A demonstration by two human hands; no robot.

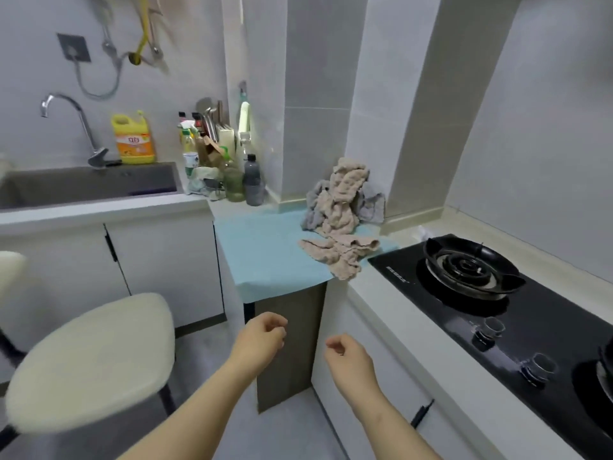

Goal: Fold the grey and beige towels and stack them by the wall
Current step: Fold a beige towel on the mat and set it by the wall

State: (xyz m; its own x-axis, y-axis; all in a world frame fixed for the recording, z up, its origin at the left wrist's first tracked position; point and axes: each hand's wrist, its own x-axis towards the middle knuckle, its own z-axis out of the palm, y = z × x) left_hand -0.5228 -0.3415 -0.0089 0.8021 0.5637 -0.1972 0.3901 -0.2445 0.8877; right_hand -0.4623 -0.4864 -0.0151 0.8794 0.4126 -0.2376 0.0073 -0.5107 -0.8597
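The beige towel (pixel 341 220) lies crumpled and unfolded in the counter corner, draped over the grey towel (pixel 315 207) heaped against the wall, both resting on a light blue cloth (pixel 265 250) between the sink (pixel 89 187) and the black stove (pixel 497 293). Well short of the counter edge, the left hand (pixel 262 340) and right hand (pixel 348 356) hang in the air, fingers loosely curled, each holding nothing.

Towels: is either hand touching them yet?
No: the left hand and right hand hang loosely curled and empty below the counter edge, well short of the crumpled beige towel and grey towel.
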